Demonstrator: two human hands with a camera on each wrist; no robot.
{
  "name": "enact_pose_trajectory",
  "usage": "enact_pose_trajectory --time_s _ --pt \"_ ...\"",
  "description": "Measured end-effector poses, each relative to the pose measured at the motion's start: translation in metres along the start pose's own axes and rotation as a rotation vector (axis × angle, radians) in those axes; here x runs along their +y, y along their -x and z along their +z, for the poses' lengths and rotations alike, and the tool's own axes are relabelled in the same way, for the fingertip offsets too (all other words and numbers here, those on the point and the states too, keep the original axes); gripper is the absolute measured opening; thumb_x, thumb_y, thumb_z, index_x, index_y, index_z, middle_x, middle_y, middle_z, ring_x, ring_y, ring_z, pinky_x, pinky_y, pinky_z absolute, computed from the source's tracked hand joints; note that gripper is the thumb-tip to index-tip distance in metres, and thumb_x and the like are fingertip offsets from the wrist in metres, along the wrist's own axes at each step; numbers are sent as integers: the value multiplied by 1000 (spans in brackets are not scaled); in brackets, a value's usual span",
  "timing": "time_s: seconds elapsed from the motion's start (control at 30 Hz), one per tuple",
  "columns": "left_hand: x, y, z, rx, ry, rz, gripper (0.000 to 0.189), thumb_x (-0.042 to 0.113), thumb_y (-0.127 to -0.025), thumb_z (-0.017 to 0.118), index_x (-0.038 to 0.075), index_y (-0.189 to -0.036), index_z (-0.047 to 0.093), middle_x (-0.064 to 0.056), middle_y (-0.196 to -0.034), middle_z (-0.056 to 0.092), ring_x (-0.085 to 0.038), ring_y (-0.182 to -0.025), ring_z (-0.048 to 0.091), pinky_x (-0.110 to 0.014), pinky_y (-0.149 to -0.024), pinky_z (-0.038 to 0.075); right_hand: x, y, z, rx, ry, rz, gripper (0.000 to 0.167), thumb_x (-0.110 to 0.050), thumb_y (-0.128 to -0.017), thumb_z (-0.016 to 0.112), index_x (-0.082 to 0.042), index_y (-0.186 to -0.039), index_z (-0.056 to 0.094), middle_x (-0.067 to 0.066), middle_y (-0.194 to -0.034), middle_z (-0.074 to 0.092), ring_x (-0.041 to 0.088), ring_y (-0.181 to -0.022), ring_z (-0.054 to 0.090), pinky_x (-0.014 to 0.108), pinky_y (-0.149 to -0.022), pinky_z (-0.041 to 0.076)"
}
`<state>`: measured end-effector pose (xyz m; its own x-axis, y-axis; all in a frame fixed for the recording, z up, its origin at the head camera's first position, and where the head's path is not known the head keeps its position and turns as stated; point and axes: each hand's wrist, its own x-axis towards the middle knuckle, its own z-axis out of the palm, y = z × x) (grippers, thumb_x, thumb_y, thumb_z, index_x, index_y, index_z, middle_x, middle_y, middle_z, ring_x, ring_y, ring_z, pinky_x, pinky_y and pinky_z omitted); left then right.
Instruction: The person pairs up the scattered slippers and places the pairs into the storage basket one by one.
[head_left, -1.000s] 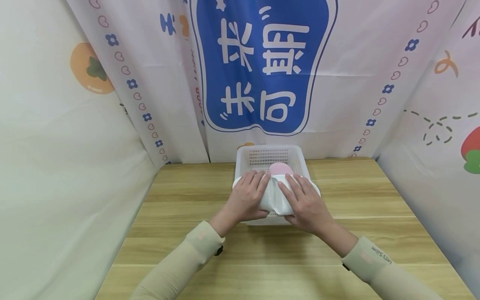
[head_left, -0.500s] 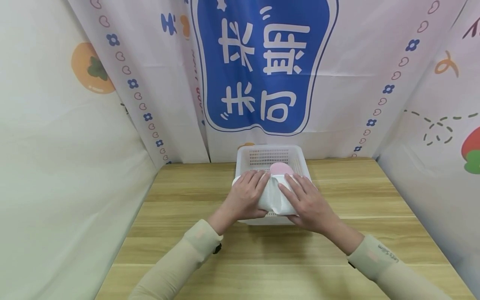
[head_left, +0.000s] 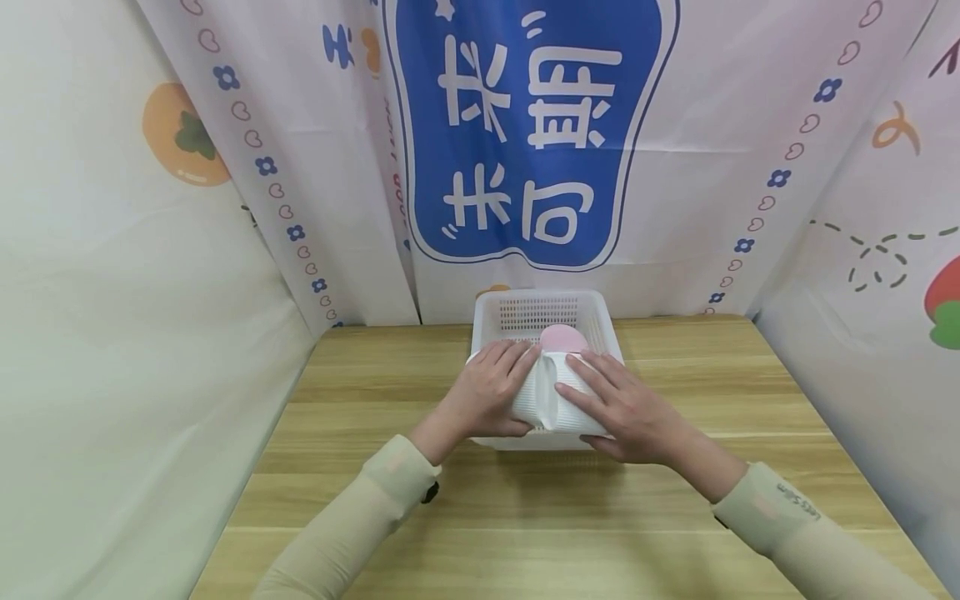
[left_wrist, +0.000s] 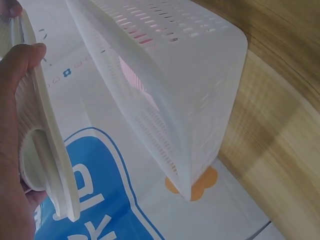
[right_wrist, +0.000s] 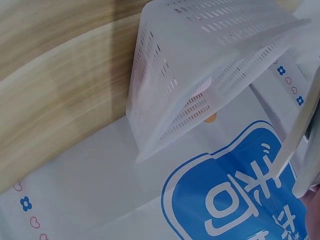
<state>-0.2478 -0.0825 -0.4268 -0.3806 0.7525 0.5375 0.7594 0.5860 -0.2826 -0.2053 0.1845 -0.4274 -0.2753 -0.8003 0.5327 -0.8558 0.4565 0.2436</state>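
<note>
In the head view both hands hold a pair of white, ribbed slippers [head_left: 546, 396] sideways over the front of a white plastic basket [head_left: 510, 442]. My left hand [head_left: 486, 390] grips the left part, with its fingers over the top. In the left wrist view its thumb [left_wrist: 37, 52] lies along the edge, near an oval opening [left_wrist: 34, 162]. On the other side my right hand [head_left: 633, 410] spreads its fingers over the ribbed surface, thumb underneath. A rounded pink thing [head_left: 562, 337] shows inside the basket, its lower part hidden by the white slippers.
The basket has slotted walls and stands at the back of a wooden table [head_left: 525, 517]. A white printed cloth [head_left: 675, 208] with a blue panel [head_left: 517, 125] hangs right behind it. Pale cloth walls [head_left: 135, 333] close off both sides.
My right hand has slid slightly right and its forearm has swung outward. The left hand has moved a little left, and the seam between the ribbed parts has shifted left. The basket stays put.
</note>
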Motion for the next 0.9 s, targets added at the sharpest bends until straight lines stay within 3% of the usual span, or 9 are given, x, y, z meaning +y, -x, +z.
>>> enact_pose_trajectory --time_s 0.43,0.9 --pt "0 1 -2 -69 46 19 106 66 -59 74 0 -138 47 -15 -133 53 -30 -119 50 -41 -107 37 -1 2 -6 -92 -15 -3 87 -39 -69 82 -13 -143 44 27 -149 33 47 -135 32 59 -109 27" --pt "1 0 -2 -71 54 38 107 66 -58 75 -1 -137 48 -15 -132 53 -30 -118 51 -41 -107 38 -4 2 -5 -75 17 -7 88 -39 -67 83 -14 -142 46 27 -146 38 47 -129 39 61 -103 35"
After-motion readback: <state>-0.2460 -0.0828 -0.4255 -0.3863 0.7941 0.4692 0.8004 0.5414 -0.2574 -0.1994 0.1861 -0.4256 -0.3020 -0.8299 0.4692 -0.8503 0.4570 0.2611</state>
